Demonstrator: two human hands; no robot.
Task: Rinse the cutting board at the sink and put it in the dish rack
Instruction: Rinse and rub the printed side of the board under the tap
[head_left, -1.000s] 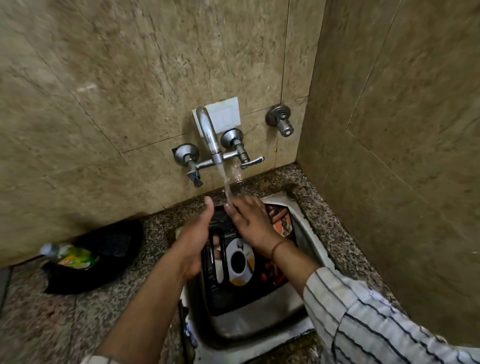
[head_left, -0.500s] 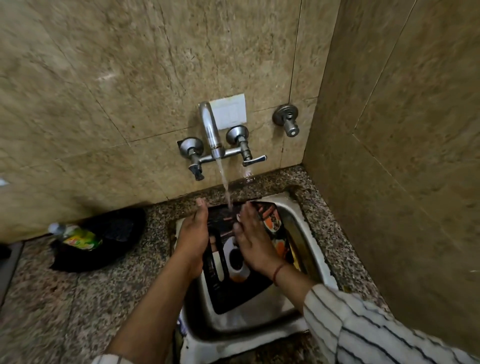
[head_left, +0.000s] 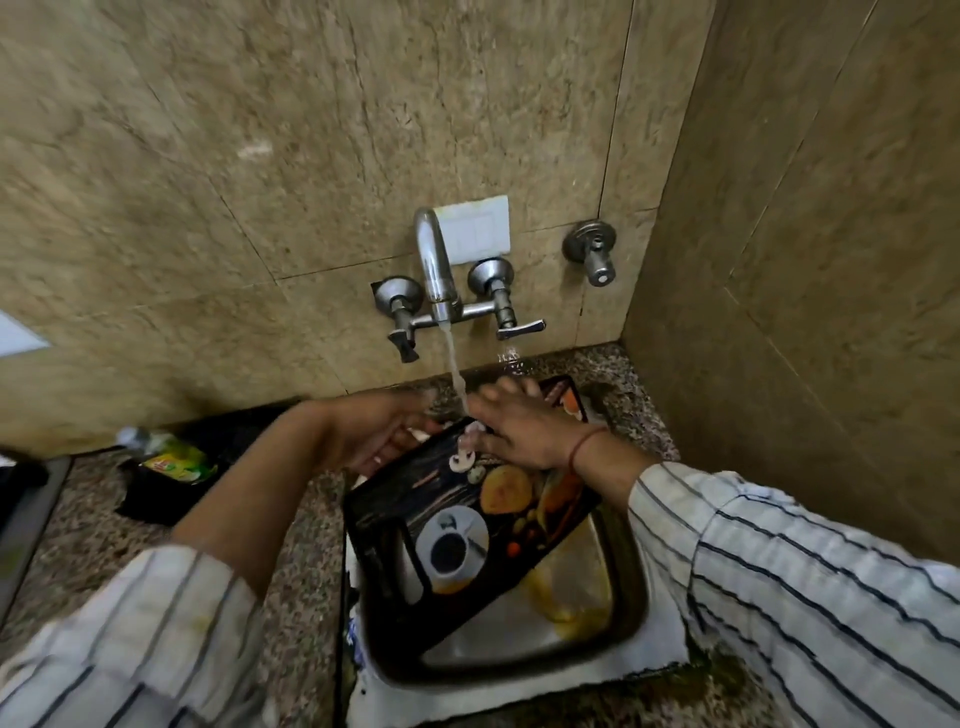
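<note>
At sink (head_left: 621, 571) | cutting board (head_left: 447, 509) tilted — left hand (head_left: 363, 431) holds | right hand (head_left: 524, 431) presses

Wall-mtd tap (head_left: 435, 260), 2 handles, water stream (head_left: 456, 374) running. White plate (head_left: 475, 228) behind spout. Separate valve (head_left: 592, 249) to rt, near corner. Speckled granite counter (head_left: 301, 519). Lt side: black container (head_left: 156, 493) w/ green-label bottle (head_left: 174, 460). Beige tile walls (head_left: 311, 130).

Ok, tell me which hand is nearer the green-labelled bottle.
Left. The left hand holds the cutting board, right of the bottle; the right hand is farther right.
</note>
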